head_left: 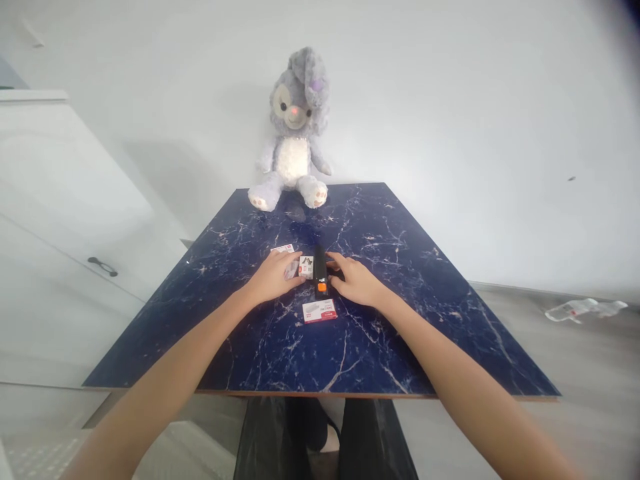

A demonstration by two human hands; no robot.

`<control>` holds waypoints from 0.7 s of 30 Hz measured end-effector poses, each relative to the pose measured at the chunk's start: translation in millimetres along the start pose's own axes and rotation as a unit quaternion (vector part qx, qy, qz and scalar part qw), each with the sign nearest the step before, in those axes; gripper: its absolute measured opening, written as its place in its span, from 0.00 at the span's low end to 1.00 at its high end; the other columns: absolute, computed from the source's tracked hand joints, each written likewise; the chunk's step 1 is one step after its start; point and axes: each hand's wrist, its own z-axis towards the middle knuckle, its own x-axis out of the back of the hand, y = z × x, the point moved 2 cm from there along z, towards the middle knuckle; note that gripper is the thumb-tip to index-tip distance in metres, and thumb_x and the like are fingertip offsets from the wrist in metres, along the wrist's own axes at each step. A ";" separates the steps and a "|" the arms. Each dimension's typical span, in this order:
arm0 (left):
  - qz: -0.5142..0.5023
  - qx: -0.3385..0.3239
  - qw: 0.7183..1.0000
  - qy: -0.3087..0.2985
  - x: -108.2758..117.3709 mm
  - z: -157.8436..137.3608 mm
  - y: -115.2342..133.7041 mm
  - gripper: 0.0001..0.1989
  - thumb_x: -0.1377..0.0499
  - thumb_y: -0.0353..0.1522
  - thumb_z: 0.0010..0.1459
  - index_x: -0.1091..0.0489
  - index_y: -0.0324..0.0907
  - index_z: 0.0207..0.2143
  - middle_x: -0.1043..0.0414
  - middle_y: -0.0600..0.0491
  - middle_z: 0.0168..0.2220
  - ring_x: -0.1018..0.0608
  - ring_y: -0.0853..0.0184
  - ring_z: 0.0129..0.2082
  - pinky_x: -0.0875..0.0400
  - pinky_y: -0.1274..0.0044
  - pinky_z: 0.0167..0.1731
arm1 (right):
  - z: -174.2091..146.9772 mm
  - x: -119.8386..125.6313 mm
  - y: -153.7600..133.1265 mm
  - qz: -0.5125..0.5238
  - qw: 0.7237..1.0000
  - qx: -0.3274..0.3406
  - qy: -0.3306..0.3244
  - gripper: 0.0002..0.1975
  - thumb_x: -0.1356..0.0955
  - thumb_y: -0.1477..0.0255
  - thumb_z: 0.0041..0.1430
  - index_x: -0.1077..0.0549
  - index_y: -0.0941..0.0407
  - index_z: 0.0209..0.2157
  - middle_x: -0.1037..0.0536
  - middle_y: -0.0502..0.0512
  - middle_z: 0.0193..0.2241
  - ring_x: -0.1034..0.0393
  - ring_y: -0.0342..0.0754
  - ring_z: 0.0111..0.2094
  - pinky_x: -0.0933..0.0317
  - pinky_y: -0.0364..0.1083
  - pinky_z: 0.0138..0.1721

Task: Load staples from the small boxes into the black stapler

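My left hand [273, 277] is at a small white box [306, 268] with a dark picture and red marks, its thumb and forefinger at the box's near and far sides. Behind those fingers lies another white box [283, 249] with a pink mark, mostly hidden by the hand. A black stapler [321, 267] with an orange part at its near end lies lengthwise beside the small box. My right hand [356, 280] rests at the stapler's right side, fingers apart and fingertips close against it. Nearer to me lies a flat white-and-red staple box [320, 311].
A grey plush rabbit [294, 153] sits at the far edge of the dark blue marbled table [400, 320], against the white wall. At left stands a white cabinet [60, 200] with a dark handle. Clear plastic packaging [583, 309] lies on the floor at right.
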 end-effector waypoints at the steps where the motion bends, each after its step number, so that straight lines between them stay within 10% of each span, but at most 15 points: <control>1: -0.017 0.004 1.000 -0.008 2.8 -1.0 -0.8 0.34 0.35 0.44 0.56 0.35 0.42 0.62 0.30 0.41 0.58 0.30 0.49 0.57 0.36 0.59 0.57 | -0.2 -0.1 -0.8 -0.004 1.000 0.002 0.002 0.31 0.35 0.77 0.59 0.39 0.56 0.64 0.22 0.59 0.53 0.27 0.54 0.53 0.37 0.53 0.56; 9: -0.170 0.046 0.976 -0.125 26.9 -6.4 -16.7 0.43 0.31 0.42 0.50 0.41 0.46 0.66 0.26 0.42 0.52 0.21 0.62 0.40 0.25 0.70 0.41 | -0.8 0.2 -3.4 -0.010 1.000 0.012 -0.002 0.29 0.36 0.77 0.60 0.38 0.56 0.63 0.21 0.58 0.52 0.26 0.53 0.51 0.36 0.51 0.54; 21: -0.189 0.014 0.964 -0.187 26.8 -11.0 9.4 0.23 0.28 0.41 0.44 0.30 0.45 0.41 0.24 0.51 0.41 0.21 0.62 0.35 0.27 0.72 0.34 | 2.9 -1.2 -3.6 -0.036 0.999 0.019 0.012 0.25 0.35 0.77 0.60 0.34 0.56 0.59 0.19 0.57 0.47 0.25 0.52 0.47 0.35 0.49 0.50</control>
